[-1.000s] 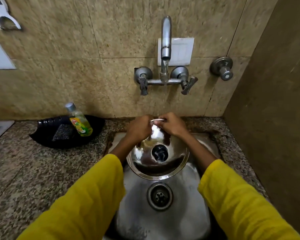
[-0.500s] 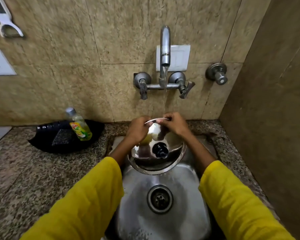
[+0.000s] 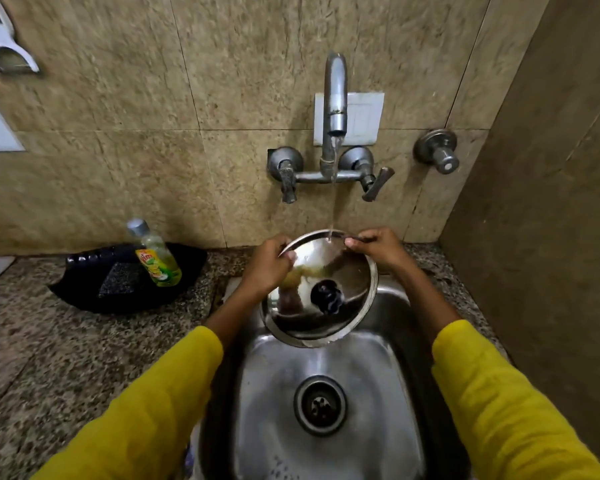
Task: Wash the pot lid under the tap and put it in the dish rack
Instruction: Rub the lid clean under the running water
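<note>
A round steel pot lid (image 3: 340, 271) with a black knob (image 3: 327, 296) is held tilted over the steel sink (image 3: 388, 368), its top face toward me. My left hand (image 3: 269, 268) grips its upper left rim. My right hand (image 3: 378, 247) pinches the upper right rim. Water runs from the wall tap (image 3: 335, 102) in a thin stream and lands on the lid's top edge between my hands. No dish rack is in view.
A dish soap bottle (image 3: 155, 256) leans in a black tray (image 3: 84, 289) with a scrub pad (image 3: 122, 282) on the granite counter (image 3: 66, 358) to the left. Two tap handles and a separate valve (image 3: 437, 150) sit on the tiled wall. A side wall rises close on the right.
My hands have spread apart along the lid's rim, and the lid now stands more upright under the stream. The camera has tilted up a little.
</note>
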